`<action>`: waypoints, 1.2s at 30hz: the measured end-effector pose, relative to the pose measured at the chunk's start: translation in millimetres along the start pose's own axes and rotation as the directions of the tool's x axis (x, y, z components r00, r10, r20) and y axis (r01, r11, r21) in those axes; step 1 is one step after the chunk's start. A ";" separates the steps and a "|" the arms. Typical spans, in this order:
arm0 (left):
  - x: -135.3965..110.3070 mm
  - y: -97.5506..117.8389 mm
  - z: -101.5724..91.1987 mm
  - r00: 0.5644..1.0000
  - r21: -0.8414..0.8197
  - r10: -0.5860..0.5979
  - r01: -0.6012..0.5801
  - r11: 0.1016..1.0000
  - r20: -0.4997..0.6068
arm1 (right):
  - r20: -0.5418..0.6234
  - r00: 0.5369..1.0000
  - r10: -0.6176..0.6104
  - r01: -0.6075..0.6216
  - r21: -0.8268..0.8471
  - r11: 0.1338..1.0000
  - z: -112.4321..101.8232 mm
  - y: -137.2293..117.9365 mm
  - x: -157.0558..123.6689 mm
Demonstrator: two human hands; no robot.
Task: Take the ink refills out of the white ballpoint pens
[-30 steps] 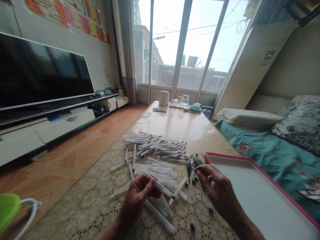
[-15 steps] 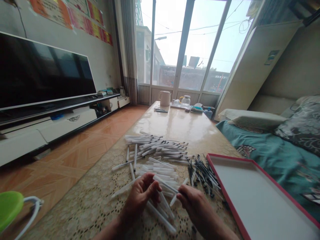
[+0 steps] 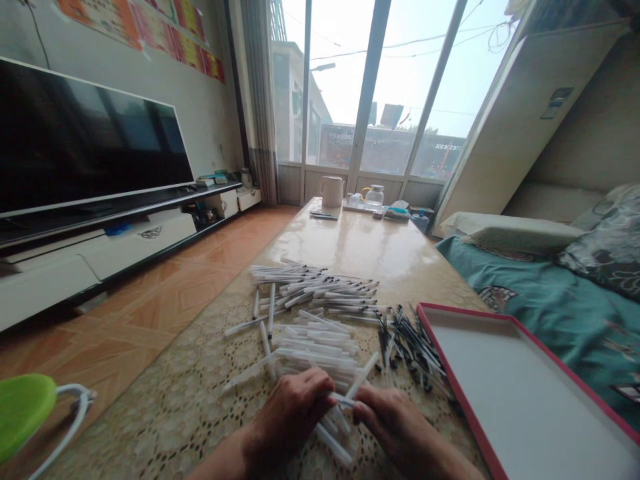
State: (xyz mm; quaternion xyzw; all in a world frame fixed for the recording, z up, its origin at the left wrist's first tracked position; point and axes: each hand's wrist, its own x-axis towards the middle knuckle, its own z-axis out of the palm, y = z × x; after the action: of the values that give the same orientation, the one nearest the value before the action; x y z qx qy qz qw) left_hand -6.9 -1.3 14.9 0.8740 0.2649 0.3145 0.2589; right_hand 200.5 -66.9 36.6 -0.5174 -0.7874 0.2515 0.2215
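Note:
Low over the table, my left hand (image 3: 300, 400) is closed round one end of a slim white pen (image 3: 343, 400). Pinching the other end, my right hand (image 3: 387, 410) sits just to its right. Only a short stretch of the pen shows between the fingers. Beneath and beyond my hands lies a heap of clear white pen barrels (image 3: 317, 347). Farther back is a pile of white pens with dark tips (image 3: 320, 287). Thin dark pen refills (image 3: 410, 343) with black ends lie in a bunch right of the barrels.
A shallow red-rimmed box lid (image 3: 530, 387) lies at the right table edge. At the table's far end stand a beige jug (image 3: 331, 192) and a glass pitcher (image 3: 374, 195). A green stool (image 3: 25, 413) is at the left, a bed (image 3: 565, 287) at the right.
My left hand has turned over and moved closer to my right, its fingers now wrapped round the pen. Less of the pen shows between the hands.

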 end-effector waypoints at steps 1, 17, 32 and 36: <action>-1.1 -0.6 0.4 1.000 0.048 0.022 -0.023 0.999 0.017 | 0.008 1.000 -0.008 0.008 -0.018 1.000 2.2 0.4 -0.2; 18.5 3.1 -41.7 0.836 -0.423 -0.485 0.353 0.834 -0.258 | -0.468 0.883 -0.027 -0.127 -0.294 0.947 -20.6 22.6 -6.6; 9.9 14.3 -9.1 0.826 -0.671 -0.563 0.398 0.626 -0.035 | -0.274 0.962 0.015 -0.052 -0.126 0.991 8.2 3.2 2.6; 12.4 21.9 5.5 0.836 -0.809 -0.504 0.443 0.386 0.218 | -0.223 0.974 -0.042 0.010 -0.140 0.990 18.6 -1.0 7.6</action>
State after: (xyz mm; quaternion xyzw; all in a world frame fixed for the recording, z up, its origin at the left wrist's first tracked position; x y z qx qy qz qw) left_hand 11.8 -10.9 29.9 0.5185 0.3279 0.3418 0.7119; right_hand 185.6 -63.3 23.5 -0.5463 -0.7794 0.1334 0.2764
